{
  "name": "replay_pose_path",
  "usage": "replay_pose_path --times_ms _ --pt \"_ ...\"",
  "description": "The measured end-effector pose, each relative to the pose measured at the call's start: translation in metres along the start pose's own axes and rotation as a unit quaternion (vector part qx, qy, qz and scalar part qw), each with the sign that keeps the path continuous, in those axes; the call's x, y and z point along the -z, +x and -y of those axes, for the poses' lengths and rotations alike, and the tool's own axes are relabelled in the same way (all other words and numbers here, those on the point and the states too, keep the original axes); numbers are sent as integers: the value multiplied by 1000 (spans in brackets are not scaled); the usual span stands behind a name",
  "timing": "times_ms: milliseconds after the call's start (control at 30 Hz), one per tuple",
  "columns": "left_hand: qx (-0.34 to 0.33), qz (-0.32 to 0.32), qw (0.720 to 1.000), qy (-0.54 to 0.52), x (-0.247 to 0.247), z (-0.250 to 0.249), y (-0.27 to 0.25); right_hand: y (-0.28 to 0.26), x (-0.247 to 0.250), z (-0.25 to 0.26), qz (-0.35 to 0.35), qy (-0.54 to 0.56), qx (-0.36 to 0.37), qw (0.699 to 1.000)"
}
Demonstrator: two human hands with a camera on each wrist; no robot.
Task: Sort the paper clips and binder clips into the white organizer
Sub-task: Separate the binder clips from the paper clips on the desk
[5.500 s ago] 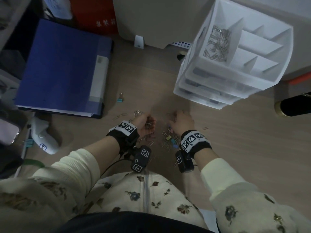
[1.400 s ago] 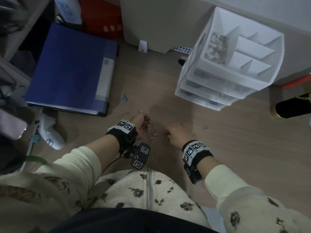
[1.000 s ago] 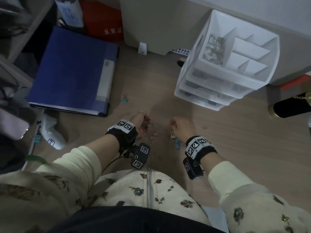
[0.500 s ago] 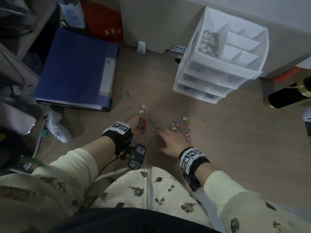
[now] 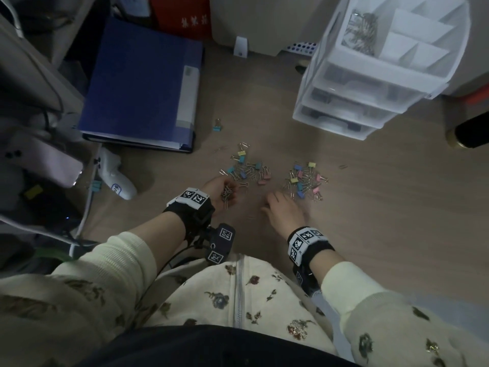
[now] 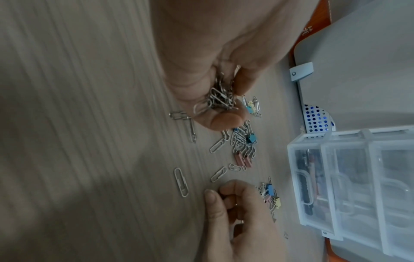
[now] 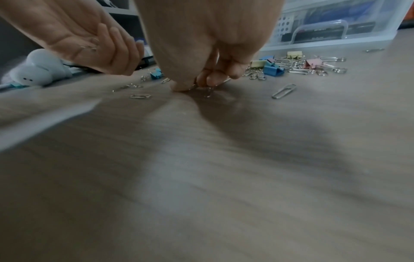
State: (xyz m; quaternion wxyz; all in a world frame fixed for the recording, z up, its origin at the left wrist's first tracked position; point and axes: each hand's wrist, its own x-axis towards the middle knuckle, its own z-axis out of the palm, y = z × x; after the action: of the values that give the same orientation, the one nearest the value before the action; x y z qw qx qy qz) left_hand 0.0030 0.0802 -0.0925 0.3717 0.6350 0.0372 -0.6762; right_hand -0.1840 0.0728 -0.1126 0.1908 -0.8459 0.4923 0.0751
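The white organizer (image 5: 370, 83) stands at the far right on the wooden desk, with several paper clips (image 5: 361, 30) in its top left compartment. Two heaps of coloured binder clips mixed with paper clips lie mid-desk, the left heap (image 5: 247, 169) and the right heap (image 5: 305, 181). My left hand (image 5: 228, 195) is cupped round a bundle of silver paper clips (image 6: 220, 99). My right hand (image 5: 266, 206) is just short of the right heap, its fingertips (image 7: 202, 82) down on the desk, pinching a paper clip (image 7: 209, 91). More loose paper clips (image 7: 283, 91) lie nearby.
A blue binder (image 5: 140, 83) lies at the far left, with a white device (image 5: 116, 177) in front of it. A single blue binder clip (image 5: 217, 127) sits apart by the binder. A dark cylinder (image 5: 471, 131) lies at the right edge. The organizer's clear drawers (image 6: 336, 186) face the heaps.
My right hand has drawn back from over the right heap towards me and come down on the desk. My left hand has kept its bundle of paper clips and hardly moved.
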Motion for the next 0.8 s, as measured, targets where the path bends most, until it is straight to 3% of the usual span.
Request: replay_pose_path --times_ms 300,667,800 --pt "-1 17 1000 7 4 -1 -7 0 3 4 -29 -48 25 998" --pt "3 23 1000 5 0 -1 -9 8 11 -8 -71 -42 -55 995" --pt "3 36 999 -8 -9 -3 -11 10 29 -15 -92 39 -96 990"
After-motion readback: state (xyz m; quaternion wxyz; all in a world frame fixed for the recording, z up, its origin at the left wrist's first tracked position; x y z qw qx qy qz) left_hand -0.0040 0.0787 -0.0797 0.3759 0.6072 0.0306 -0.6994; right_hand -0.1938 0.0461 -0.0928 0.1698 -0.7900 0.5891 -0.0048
